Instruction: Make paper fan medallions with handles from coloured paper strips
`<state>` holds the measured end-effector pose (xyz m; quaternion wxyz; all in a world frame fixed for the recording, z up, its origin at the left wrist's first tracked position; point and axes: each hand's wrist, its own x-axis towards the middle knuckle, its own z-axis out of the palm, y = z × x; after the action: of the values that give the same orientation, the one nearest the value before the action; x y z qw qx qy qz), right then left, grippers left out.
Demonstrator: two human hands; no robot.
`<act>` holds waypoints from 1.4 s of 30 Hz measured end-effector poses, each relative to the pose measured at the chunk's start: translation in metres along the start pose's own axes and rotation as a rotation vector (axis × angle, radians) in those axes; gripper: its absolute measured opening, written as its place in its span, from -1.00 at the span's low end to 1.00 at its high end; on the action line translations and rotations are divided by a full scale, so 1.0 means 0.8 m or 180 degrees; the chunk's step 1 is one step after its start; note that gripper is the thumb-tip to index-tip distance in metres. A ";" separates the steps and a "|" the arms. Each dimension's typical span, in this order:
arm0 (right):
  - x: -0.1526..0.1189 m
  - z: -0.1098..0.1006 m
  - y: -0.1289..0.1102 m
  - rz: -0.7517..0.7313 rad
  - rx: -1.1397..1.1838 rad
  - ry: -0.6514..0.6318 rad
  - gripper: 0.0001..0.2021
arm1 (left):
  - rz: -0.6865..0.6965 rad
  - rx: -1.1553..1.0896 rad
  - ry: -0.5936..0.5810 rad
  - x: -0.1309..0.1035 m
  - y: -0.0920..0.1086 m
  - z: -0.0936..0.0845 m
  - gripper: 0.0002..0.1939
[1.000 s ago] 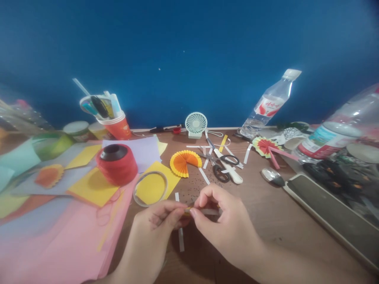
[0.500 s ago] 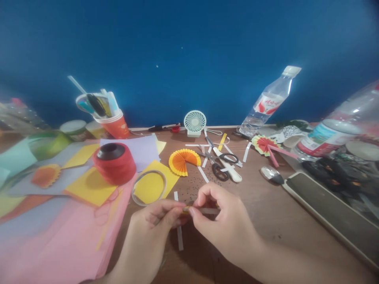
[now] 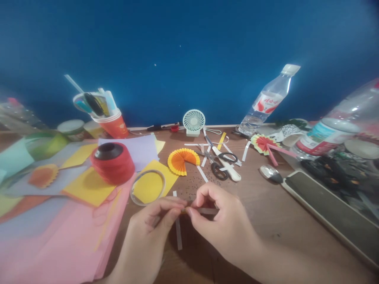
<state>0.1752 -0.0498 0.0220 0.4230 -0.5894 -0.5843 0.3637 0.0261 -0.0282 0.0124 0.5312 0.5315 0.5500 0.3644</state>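
My left hand (image 3: 155, 227) and my right hand (image 3: 223, 221) meet fingertip to fingertip over the near part of the table. Both pinch a narrow strip of paper (image 3: 209, 211), whitish on the right with a bit of yellow between the fingers; much of it is hidden. Below the hands a white paper strip (image 3: 178, 234) lies on the table. Just beyond are a pleated orange and yellow paper fan (image 3: 181, 161), a roll of clear tape (image 3: 134, 189) on a yellow sheet, and black-handled scissors (image 3: 219, 171) among cut strips.
A red thread spool (image 3: 114, 165) stands on coloured paper sheets (image 3: 59, 248) at left. A cup of pens (image 3: 114, 124), a small fan (image 3: 194, 122) and a bottle (image 3: 266, 102) line the blue wall. A phone (image 3: 328, 209) and a spoon (image 3: 271, 173) lie right.
My fingertips have drawn slightly closer together, covering more of the yellow part of the strip. The whole view has shifted a little; the things on the table stay in place.
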 end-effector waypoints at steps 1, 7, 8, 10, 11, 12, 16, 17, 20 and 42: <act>0.000 0.000 0.000 0.0007 0.0007 -0.0001 -0.85 | 0.0044 0.0035 -0.0010 -0.001 0.000 0.000 -0.91; 0.002 -0.003 -0.001 -0.0006 -0.0223 0.0184 -0.82 | 0.0006 0.0228 0.0015 -0.005 0.007 -0.003 -0.88; 0.003 -0.005 0.000 0.0012 -0.0315 0.0238 -0.80 | 0.0022 0.0249 0.0037 -0.005 0.007 -0.003 -0.87; 0.003 -0.006 0.000 0.0059 -0.0417 0.0305 -0.76 | 0.0013 0.0214 0.0031 -0.003 0.007 -0.003 -0.85; 0.004 -0.007 0.000 0.0071 -0.0398 0.0308 -0.75 | -0.0011 0.0150 0.0014 -0.002 0.006 -0.003 -0.84; 0.004 -0.007 0.000 0.0071 -0.0338 0.0293 -0.76 | -0.0038 0.0058 -0.0012 -0.002 0.004 -0.003 -0.83; 0.002 -0.004 0.000 -0.0010 -0.0058 0.0187 -0.81 | -0.0043 -0.0355 -0.0090 -0.001 -0.001 -0.003 -0.79; 0.002 -0.004 0.000 -0.0024 -0.0020 0.0180 -0.81 | -0.0044 -0.0417 -0.0098 -0.001 -0.002 -0.003 -0.79; 0.002 -0.003 0.001 -0.0031 0.0013 0.0175 -0.83 | -0.0079 -0.0463 -0.0061 -0.002 -0.001 -0.002 -0.79; 0.005 -0.006 0.004 0.0155 0.0036 0.0066 -0.82 | -0.0155 -0.0583 -0.0085 -0.002 -0.001 -0.003 -0.78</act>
<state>0.1813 -0.0464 0.0210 0.4234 -0.6048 -0.5632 0.3711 0.0231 -0.0296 0.0124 0.5936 0.4720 0.5200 0.3930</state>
